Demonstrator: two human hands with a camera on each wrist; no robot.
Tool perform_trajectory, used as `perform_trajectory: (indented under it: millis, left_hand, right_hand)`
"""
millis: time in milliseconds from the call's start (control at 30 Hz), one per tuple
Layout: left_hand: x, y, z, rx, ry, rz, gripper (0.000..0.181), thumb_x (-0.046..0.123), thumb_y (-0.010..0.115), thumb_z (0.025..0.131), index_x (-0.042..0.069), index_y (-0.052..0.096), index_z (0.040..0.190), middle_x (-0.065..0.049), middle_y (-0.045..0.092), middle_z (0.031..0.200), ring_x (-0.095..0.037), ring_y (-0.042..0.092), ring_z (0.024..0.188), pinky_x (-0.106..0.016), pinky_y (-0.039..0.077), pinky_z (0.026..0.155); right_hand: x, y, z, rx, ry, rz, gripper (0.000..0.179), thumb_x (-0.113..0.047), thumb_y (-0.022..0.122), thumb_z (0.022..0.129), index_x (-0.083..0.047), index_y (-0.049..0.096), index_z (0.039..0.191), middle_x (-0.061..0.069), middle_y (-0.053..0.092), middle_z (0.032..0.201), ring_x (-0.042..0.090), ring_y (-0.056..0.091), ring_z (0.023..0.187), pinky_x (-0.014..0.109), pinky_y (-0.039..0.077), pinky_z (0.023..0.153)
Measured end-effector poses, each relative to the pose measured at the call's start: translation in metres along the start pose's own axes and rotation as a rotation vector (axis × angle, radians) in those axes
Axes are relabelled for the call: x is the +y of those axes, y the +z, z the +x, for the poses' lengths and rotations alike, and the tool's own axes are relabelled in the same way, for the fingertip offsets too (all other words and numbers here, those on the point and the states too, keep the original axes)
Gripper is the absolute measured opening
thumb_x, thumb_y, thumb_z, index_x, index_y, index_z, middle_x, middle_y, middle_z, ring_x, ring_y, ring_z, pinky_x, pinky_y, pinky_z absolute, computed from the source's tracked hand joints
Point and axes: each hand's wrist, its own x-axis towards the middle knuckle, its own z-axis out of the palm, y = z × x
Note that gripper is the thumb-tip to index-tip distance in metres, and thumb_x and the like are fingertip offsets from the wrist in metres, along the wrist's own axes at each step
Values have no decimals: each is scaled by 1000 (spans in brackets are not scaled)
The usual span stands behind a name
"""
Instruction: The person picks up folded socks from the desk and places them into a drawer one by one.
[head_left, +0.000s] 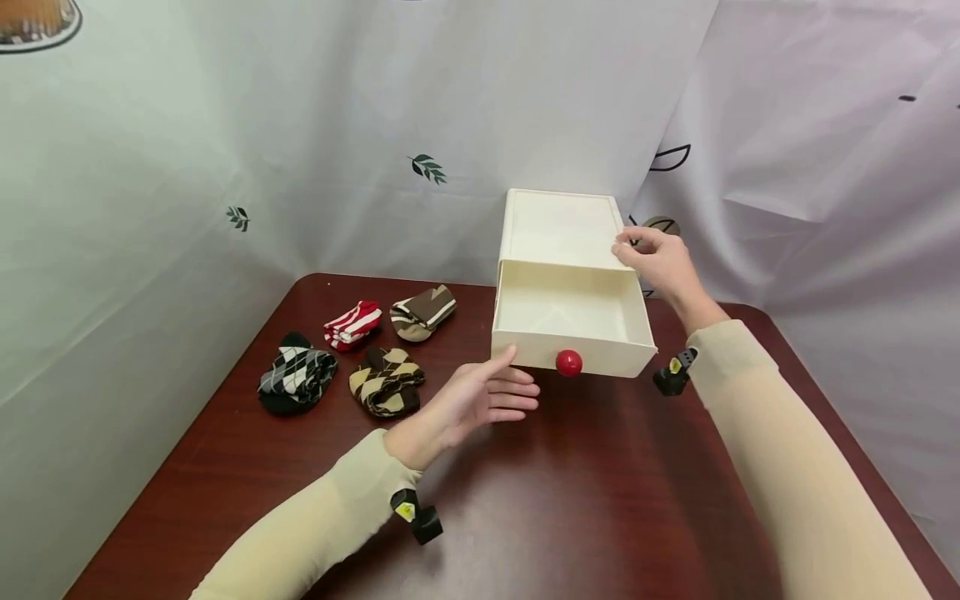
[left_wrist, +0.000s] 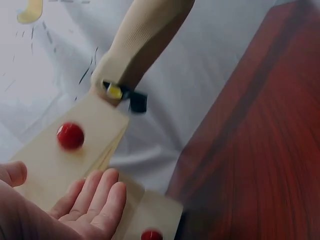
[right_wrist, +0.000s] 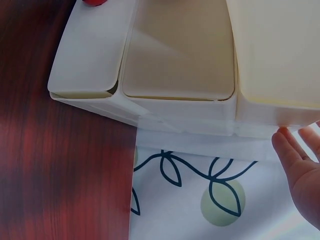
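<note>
A white drawer cabinet [head_left: 562,225] stands at the back of the table, its top drawer [head_left: 573,354] pulled out. That drawer's front has a round red knob [head_left: 568,362], and no contents show inside. My left hand [head_left: 480,400] is at the drawer's lower left corner, thumb up along the front and fingers extended below. In the left wrist view another red knob [left_wrist: 151,234] shows lower on the cabinet. My right hand [head_left: 656,258] touches the cabinet's upper right edge with its fingertips; in the right wrist view the fingers [right_wrist: 290,147] lie against its side.
Folded socks lie on the table's left side: grey-and-black argyle [head_left: 296,375], red-and-white striped [head_left: 352,325], brown striped [head_left: 423,312] and tan-and-black argyle [head_left: 386,383]. A white patterned cloth [head_left: 375,167] hangs behind the dark red wooden table [head_left: 570,517].
</note>
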Motion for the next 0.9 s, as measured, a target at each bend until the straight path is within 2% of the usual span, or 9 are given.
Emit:
perform_trajectory:
  millis: [233,500,700,900]
  left_hand:
    - [7,-33,-9,103,28,-25,38,29,60,91,-6,58,106,-13,68,94,-26,66,86,-48,45,90]
    - [23,-64,-13,190,41,-68,40,32,59,92,-5,58,107,-13,68,94,-29,65,93,-46,44,92]
    - [37,-96,-14,270,52,-63,50,34,57,93,-7,51,119,-11,67,99,-28,62,100,-43,43,94]
    - [46,-128,-17,348,61,-64,37,32,58,92,0,54,110,-8,67,97,-23,65,91,-44,40,98]
  right_hand:
    - [0,-4,-2,13,21,3,50,-46,60,86,-12,58,122,9,48,128,24,49,103,39,42,80]
    - [2,-6,-1,13,31,19,51,-48,60,86,-12,57,122,10,46,131,25,48,106,41,42,83]
    - [5,-5,-1,9,20,45,51,-46,61,86,-11,57,123,10,47,131,23,49,106,41,42,84]
    - [5,-5,-2,14,10,56,50,-45,61,86,-11,57,122,10,48,129,22,50,104,39,42,83]
